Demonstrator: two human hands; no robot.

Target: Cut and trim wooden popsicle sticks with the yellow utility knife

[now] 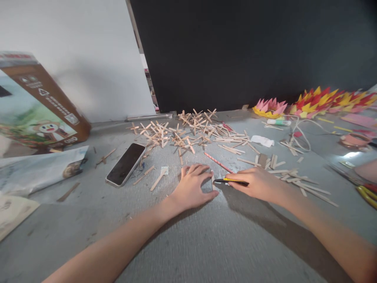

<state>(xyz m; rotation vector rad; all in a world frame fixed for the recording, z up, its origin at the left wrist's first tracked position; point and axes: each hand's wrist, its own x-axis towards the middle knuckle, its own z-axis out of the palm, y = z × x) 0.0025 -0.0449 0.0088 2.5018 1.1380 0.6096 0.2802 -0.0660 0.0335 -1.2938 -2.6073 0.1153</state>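
In the middle of the head view, a short wooden craft stick (213, 181) stands out against the grey surface. My left hand (193, 186) pins it there, thumb at the near end and fingertips at the far end. My right hand (256, 182) grips a black and yellow utility knife (232, 181), its tip pointing left at the stick's side. Whether the blade touches the wood I cannot tell. A red patterned pencil (217, 162) lies slantwise just beyond the knife, its near end by my right fingers.
Beyond my hands lies a heap of wooden sticks, many crossed (176, 133). A phone (126, 164) and a brown box (44, 102) are at left. Loose sticks (294, 181), a glue stick (279, 122), paper flowers (269, 108), yellow-handled scissors (366, 196) and another person's hand (366, 171) are at right.
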